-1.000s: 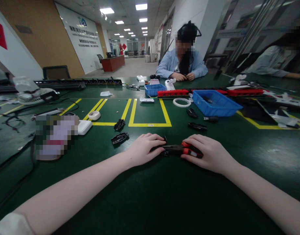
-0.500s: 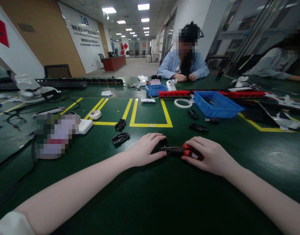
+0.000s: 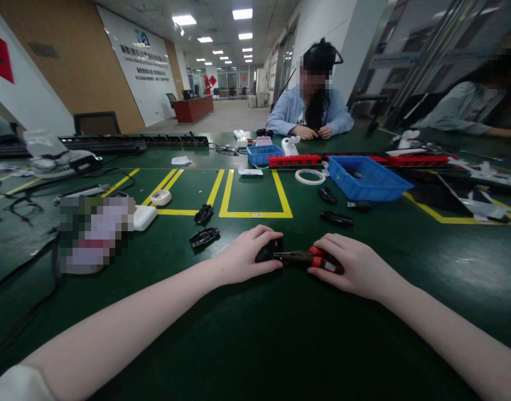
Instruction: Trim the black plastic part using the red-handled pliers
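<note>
1 blk. part (image 3: 269,252), pinched in L hand (image 3: 245,254), shows more face than 1 s ago; R hand (image 3: 358,262) wrapped round pliers (image 3: 296,257), tips at part, prob. working another side; tip gap can't tell.

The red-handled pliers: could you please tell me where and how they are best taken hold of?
Probably by the red handles, coming from the person's right, with the fingers wrapped around both. The pliers lie roughly sideways: the handles point right, within the right hand, while the narrow dark nose points left, toward the black part in the left hand.
</note>
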Tool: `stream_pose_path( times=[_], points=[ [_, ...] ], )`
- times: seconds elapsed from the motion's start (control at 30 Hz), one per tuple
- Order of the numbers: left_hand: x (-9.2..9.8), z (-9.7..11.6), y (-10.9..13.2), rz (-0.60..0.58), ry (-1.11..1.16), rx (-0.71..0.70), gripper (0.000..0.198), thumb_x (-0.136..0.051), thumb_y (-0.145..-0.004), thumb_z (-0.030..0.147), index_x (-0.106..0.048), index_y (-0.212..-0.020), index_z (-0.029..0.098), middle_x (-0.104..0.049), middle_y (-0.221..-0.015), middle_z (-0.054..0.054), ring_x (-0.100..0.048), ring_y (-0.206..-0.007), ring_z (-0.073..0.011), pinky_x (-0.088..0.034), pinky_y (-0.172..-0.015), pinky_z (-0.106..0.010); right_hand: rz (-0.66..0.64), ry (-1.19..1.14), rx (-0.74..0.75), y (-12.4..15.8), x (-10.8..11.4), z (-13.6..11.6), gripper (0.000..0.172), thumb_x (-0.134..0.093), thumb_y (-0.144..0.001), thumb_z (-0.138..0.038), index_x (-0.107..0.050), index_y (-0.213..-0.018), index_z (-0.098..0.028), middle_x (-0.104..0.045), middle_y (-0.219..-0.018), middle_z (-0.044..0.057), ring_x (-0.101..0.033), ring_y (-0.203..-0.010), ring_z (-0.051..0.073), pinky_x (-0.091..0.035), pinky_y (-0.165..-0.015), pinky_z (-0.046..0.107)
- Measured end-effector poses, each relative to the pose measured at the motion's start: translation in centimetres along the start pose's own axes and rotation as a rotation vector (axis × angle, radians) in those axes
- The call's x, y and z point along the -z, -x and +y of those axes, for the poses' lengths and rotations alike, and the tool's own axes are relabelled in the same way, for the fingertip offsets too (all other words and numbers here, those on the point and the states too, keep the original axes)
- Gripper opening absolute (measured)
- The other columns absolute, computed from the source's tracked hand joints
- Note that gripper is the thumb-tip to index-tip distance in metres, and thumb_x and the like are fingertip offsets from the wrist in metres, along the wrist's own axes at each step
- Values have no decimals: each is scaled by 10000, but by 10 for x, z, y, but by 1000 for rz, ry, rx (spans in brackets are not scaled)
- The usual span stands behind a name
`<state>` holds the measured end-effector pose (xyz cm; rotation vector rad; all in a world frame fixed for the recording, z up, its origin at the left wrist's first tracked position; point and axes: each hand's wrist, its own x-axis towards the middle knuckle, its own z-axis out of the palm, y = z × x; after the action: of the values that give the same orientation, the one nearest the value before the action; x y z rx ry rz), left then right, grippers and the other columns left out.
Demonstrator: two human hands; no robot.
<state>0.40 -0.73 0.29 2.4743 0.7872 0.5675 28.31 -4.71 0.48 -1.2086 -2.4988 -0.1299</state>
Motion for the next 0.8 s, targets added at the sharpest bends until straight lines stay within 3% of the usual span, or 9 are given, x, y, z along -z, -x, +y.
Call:
stream_pose_path(
  times=[0.17, 0.43, 0.8],
  points=[
    [-1, 3, 0, 16, -85, 6, 639, -649, -877, 480, -432, -1408, 199, -466, -1446, -137, -452, -1325, -325, -384, -1106, -510, -2, 13, 0, 1, -1, 0, 347, -600, -874, -490, -617, -1005, -170, -676, -941, 105, -663, -802, 234, -535, -666, 345],
    [1, 7, 0, 6, -62, 41, 600, -664, -869, 423, -472, -1371, 154, -545, -1334, -139, -534, -1212, -289, -460, -1036, -454, 3, 40, 31, 2, -1, 2, 354, -587, -882, -491, -610, -1020, -166, -674, -959, 110, -658, -817, 233, -539, -688, 349],
    [0, 4, 1, 25, -58, 5, 574, -706, -828, 375, -512, -1337, 198, -539, -1321, -120, -544, -1194, -291, -477, -1013, -455, 1, 49, 52, 0, 0, -1, 360, -568, -890, -498, -610, -1007, -161, -671, -937, 112, -650, -798, 233, -538, -678, 353]
  ],
)
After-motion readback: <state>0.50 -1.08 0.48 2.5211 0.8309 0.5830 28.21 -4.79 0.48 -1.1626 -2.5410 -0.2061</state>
